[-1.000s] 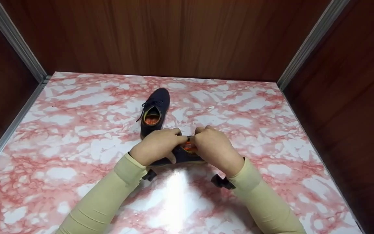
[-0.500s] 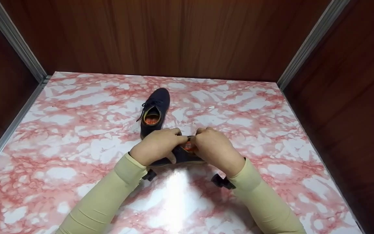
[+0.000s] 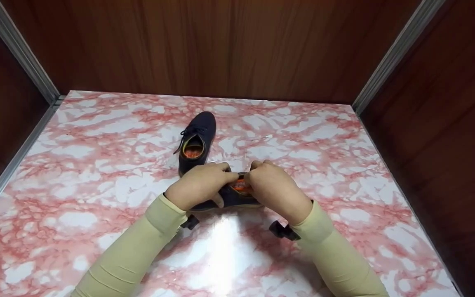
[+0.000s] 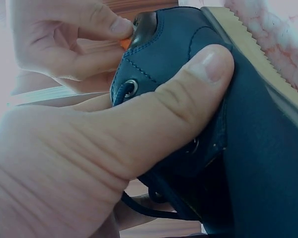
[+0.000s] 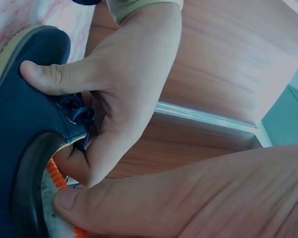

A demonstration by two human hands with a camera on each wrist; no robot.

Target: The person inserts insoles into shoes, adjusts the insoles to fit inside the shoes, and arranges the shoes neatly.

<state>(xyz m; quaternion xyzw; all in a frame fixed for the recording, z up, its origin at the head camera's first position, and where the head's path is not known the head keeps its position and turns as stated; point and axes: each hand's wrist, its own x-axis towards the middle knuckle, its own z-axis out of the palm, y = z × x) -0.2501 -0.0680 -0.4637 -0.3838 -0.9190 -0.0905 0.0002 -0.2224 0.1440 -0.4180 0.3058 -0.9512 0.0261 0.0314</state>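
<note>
A dark navy lace-up shoe (image 3: pixel 237 201) lies crosswise on the pink-and-white marbled surface, its toe to the left. My left hand (image 3: pixel 198 185) grips its front part, the thumb (image 4: pixel 188 87) lying along the side below the lace eyelets. At the shoe's opening, my right hand (image 3: pixel 276 187) pinches an orange-edged insole (image 5: pixel 57 173); its thumb (image 5: pixel 72 201) presses on the greyish face. The insole's lower part is hidden inside the shoe. A matching shoe (image 3: pixel 204 123) stands upright just beyond my left hand, toe pointing away, with an orange inside.
The marbled surface (image 3: pixel 76 218) is bounded by dark wood-grain panels at the back (image 3: pixel 237 49) and both sides. Grey metal posts (image 3: pixel 400 53) mark the corners. A bright light patch (image 3: pixel 223 255) falls in front of the shoe.
My right hand shifts very slightly, and the orange insole edge shows more plainly in the shoe's opening than half a second ago. The left hand and both shoes stay put.
</note>
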